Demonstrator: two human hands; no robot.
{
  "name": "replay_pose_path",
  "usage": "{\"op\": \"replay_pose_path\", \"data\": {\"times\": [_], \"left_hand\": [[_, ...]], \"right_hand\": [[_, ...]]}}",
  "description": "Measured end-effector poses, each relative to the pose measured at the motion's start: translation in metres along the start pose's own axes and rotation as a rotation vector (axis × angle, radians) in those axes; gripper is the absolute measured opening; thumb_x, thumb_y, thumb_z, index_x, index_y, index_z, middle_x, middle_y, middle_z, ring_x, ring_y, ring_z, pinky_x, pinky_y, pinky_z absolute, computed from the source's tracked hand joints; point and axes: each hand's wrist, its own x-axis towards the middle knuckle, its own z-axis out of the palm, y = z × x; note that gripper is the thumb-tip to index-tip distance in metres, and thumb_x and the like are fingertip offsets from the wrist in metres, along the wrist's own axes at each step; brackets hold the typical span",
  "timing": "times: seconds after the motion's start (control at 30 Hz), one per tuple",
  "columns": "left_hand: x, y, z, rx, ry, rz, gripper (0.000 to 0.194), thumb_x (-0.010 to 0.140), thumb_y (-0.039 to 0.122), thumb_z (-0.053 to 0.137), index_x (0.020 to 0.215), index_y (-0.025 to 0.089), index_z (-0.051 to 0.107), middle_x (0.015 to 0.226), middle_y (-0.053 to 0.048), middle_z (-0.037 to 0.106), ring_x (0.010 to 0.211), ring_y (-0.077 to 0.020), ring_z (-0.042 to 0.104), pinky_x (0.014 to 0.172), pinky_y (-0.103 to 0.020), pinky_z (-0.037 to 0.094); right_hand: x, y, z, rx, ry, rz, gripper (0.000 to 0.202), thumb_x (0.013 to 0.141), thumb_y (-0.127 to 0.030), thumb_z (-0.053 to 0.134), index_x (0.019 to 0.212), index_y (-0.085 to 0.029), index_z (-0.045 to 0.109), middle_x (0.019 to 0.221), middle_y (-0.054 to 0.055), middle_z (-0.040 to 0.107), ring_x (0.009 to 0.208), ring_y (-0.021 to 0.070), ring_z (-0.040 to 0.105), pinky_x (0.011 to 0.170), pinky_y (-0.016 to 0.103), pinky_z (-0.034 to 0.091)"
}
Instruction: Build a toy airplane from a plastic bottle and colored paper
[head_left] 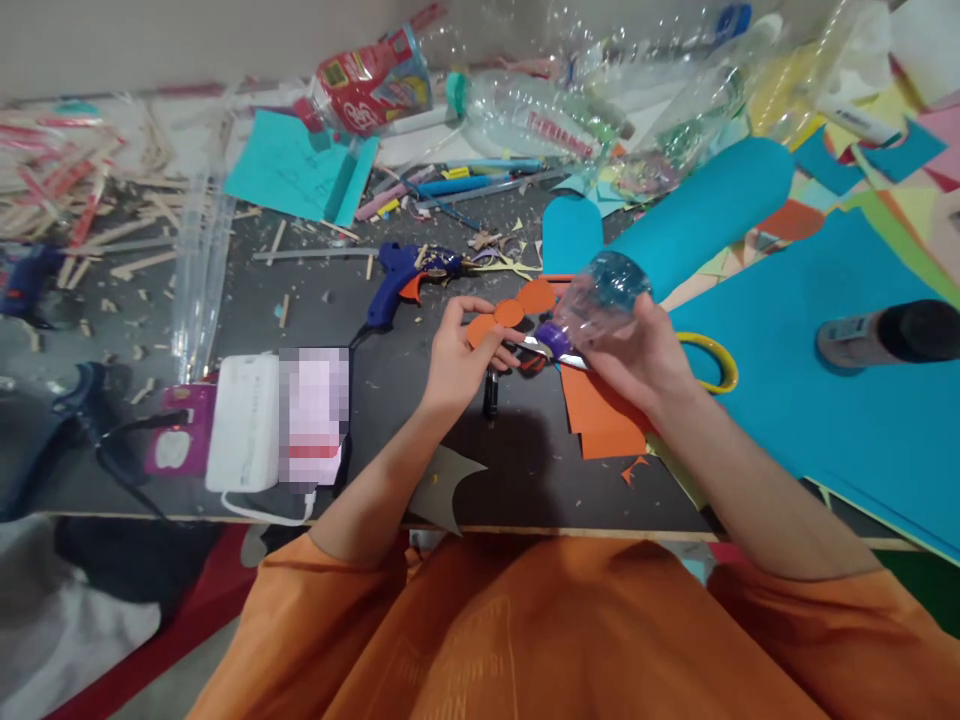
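Note:
My left hand [466,362] pinches an orange paper cutout [481,329] with rounded ends; an orange circle [509,313] lies over it and another rounded orange piece [537,296] shows just beyond. My right hand [646,362] is wrapped round the clear lower end of a plastic bottle [600,298]. The bottle tilts, its purple cap [553,337] pointing toward my left hand. Blue paper [697,220] covers its upper-right length. Beneath my right hand lie scissors with a yellow handle [712,362], their blades by the cap. Orange paper sheets [606,415] rest below.
A blue glue gun [405,278] lies left of my hands. Nearer the left are a phone [319,415], a white power bank [241,425] and wood sticks. Plastic bottles [525,115] line the back. A dark-capped bottle [862,342] stands on blue sheets at right.

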Motion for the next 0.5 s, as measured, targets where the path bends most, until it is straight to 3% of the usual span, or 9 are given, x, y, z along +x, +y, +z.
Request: {"op": "replay_pose_path", "data": {"times": [0.1, 0.23, 0.3, 0.4, 0.5], "left_hand": [[0.001, 0.001, -0.001, 0.054, 0.029, 0.002, 0.024, 0.076, 0.025, 0.060, 0.088, 0.023, 0.039, 0.063, 0.006, 0.068, 0.037, -0.0064, 0.057, 0.037, -0.016, 0.041], [0.003, 0.002, -0.005, 0.199, 0.097, 0.013, 0.020, 0.077, 0.020, 0.059, 0.090, 0.023, 0.044, 0.046, 0.011, 0.055, 0.027, -0.0044, 0.040, 0.031, -0.017, 0.026], [0.003, 0.000, -0.006, 0.277, 0.080, 0.025, 0.019, 0.077, 0.021, 0.059, 0.091, 0.023, 0.047, 0.047, 0.011, 0.054, 0.031, -0.0055, 0.043, 0.034, -0.017, 0.027], [0.000, -0.003, -0.007, 0.390, -0.010, 0.054, 0.022, 0.079, 0.027, 0.060, 0.099, 0.023, 0.051, 0.058, 0.006, 0.063, 0.047, -0.0092, 0.057, 0.043, -0.019, 0.034], [-0.002, -0.005, -0.008, 0.552, -0.040, 0.111, 0.030, 0.081, 0.032, 0.058, 0.109, 0.023, 0.054, 0.071, 0.003, 0.069, 0.050, -0.0085, 0.054, 0.048, -0.020, 0.034]], "right_hand": [[0.004, -0.003, -0.006, -0.008, 0.082, -0.093, 0.042, 0.058, -0.062, 0.073, 0.086, -0.030, 0.067, 0.105, 0.001, 0.071, 0.119, 0.0262, 0.058, 0.107, 0.044, 0.043], [0.010, -0.011, -0.017, -0.022, 0.308, -0.195, 0.038, 0.061, -0.054, 0.071, 0.088, -0.028, 0.065, 0.105, 0.004, 0.069, 0.113, 0.0263, 0.060, 0.103, 0.043, 0.045], [0.012, -0.011, -0.020, 0.017, 0.406, -0.204, 0.039, 0.060, -0.056, 0.069, 0.085, -0.026, 0.064, 0.102, 0.005, 0.068, 0.106, 0.0262, 0.062, 0.096, 0.043, 0.049], [0.013, -0.008, -0.022, 0.017, 0.432, -0.244, 0.040, 0.065, -0.062, 0.063, 0.083, -0.026, 0.063, 0.095, 0.005, 0.066, 0.097, 0.0252, 0.063, 0.082, 0.040, 0.053], [0.015, -0.007, -0.022, -0.062, 0.395, -0.317, 0.042, 0.070, -0.065, 0.059, 0.087, -0.026, 0.062, 0.087, 0.005, 0.063, 0.085, 0.0230, 0.063, 0.076, 0.038, 0.053]]}}
